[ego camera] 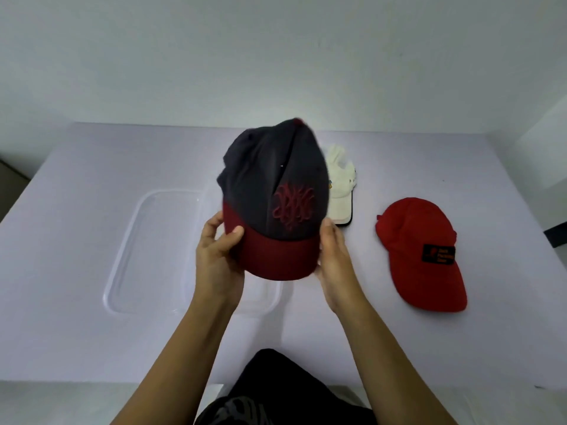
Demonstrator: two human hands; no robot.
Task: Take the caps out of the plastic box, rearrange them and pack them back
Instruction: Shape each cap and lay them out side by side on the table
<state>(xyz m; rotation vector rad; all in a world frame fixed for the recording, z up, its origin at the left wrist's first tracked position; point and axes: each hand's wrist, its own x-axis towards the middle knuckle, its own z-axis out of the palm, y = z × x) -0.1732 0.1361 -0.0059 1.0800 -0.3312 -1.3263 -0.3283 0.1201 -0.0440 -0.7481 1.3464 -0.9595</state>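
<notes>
Nearest me I see dark clothing at the bottom edge, and two bare forearms reaching forward from it over the table; the left hand is closed on the left side of a maroon bill, thumb on top and fingers curled beneath; the right hand is closed on the bill's right side in much the same way, its fingers mostly hidden behind the brim; between them they hold the navy and maroon cap up off the surface, above the right part of the clear plastic box; the cap's long axis runs toward and away from me, bill pointing at me and slightly down, crown tilted away and upward, a maroon embroidered emblem facing me on the front panel; the box lies open on the table, left of centre, long side running away from me, and I see nothing inside it; to the right, well apart from the box, a red cap rests on the table with its bill toward me and a dark patch on its front; farther back, partly hidden by the held cap, lies a white cap, bill also toward me, with a dark edge along the brim; the tabletop is plain pale lavender-white; behind it stands a bare light wall.
</notes>
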